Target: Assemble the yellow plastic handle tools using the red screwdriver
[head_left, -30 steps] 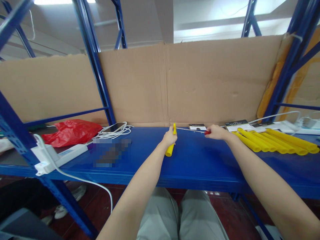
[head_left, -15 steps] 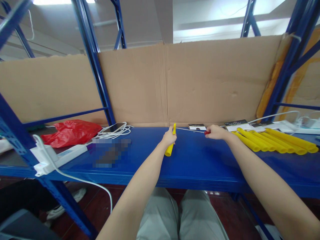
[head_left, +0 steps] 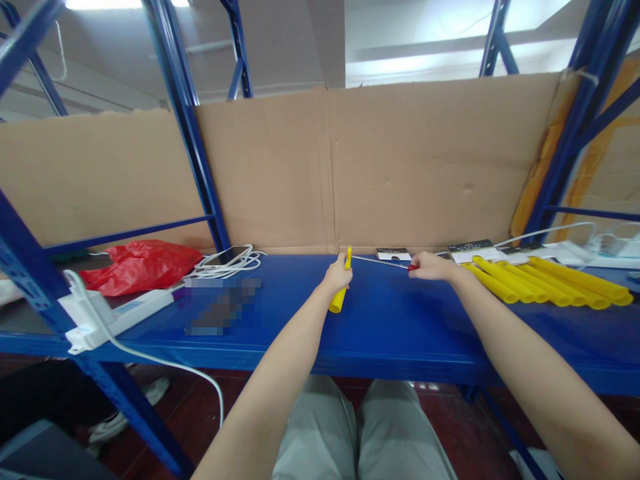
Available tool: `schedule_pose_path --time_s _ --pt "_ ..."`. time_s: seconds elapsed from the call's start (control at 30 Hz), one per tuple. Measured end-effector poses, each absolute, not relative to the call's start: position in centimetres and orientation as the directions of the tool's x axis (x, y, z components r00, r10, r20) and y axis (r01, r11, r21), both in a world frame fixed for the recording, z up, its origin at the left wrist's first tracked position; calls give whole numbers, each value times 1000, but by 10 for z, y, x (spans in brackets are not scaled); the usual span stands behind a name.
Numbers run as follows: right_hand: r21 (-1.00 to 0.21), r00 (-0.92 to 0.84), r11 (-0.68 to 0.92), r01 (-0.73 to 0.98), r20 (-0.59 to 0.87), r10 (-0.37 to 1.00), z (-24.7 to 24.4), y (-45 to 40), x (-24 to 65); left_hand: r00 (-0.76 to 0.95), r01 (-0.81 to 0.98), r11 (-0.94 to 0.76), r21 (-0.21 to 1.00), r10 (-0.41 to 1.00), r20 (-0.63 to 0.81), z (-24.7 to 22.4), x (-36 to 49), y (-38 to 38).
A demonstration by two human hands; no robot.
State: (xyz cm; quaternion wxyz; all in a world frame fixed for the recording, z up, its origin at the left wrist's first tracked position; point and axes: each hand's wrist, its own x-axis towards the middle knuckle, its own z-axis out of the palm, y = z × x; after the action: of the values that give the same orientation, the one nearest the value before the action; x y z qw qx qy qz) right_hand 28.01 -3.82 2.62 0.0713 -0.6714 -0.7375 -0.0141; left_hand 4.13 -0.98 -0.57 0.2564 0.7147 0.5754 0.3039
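My left hand [head_left: 339, 273] is closed around a yellow tube [head_left: 339, 300], held tilted above the middle of the blue shelf [head_left: 395, 320]. To its right, my right hand [head_left: 429, 265] grips the red handle [head_left: 413, 267] of a screwdriver-like tool. The tool's thin metal shaft [head_left: 383, 261] points left, its end close to the upper part of the tube; whether they touch I cannot tell. Several more yellow tubes [head_left: 550, 283] lie side by side on the right of the shelf.
Cardboard [head_left: 425, 160] stands along the back. Black-and-white cards [head_left: 393, 254] lie near it. At left are a red plastic bag [head_left: 143, 267], coiled white cable [head_left: 225, 265], a power strip [head_left: 143, 310] and a blurred dark item [head_left: 223, 307]. Blue posts [head_left: 197, 160] rise behind.
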Motion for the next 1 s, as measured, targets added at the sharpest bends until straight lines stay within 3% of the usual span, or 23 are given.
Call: schedule_pose_path --time_s 0.2,0.37,0.6,0.83,1.0 --pt "-127 -98 108 986 88 991 25 -38 278 150 674 -206 710 978 141 -4 42 -12" --pt "-36 -93 101 994 178 980 27 -38 280 160 674 -219 706 976 150 -5 42 -11" --pt "32 -59 54 998 178 982 27 -40 277 149 667 -205 716 979 142 -6 41 -10" --pt "62 -42 30 998 203 978 26 -35 279 176 658 -235 716 972 158 -9 41 -7" --pt "15 -15 13 1000 157 988 29 -41 278 160 657 -219 722 976 150 -10 40 -5"
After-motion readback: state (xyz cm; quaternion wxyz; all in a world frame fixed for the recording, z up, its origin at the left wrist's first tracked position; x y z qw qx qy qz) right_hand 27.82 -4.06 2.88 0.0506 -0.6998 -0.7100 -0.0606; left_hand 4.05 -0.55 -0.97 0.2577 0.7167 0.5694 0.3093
